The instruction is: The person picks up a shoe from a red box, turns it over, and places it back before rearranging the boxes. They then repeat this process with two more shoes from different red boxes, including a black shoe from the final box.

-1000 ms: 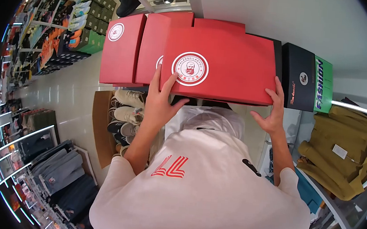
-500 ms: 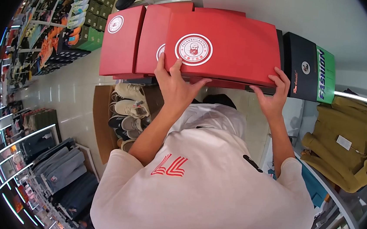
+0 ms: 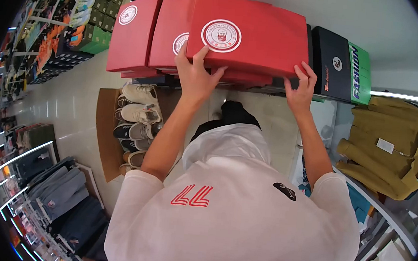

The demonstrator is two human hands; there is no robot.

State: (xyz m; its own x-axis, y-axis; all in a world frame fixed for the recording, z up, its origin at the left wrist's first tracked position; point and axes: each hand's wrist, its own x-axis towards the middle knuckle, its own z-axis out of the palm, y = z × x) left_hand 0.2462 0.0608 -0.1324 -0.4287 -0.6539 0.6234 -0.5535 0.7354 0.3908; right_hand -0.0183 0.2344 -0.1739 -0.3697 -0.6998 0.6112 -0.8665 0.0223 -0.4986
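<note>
Both of my hands are on a red shoe box with a round white logo, at the front of a row of boxes. My left hand grips its lower left edge, fingers on the face beside the logo and thumb underneath. At the lower right corner my right hand holds the same edge, fingertips on the face and thumb below. Left of it stand another red box, partly covered by the held one, and a further red box. To the right are a black box and a green box.
Below the row, an open carton of shoes sits on the tiled floor. An olive jacket hangs at right above a metal rail. Folded jeans and shoe shelves line the left side.
The view has shifted, so the boxes and hands appear higher and slightly left. Both hands keep their hold on the red shoe box. The red box behind it now shows less above its top.
</note>
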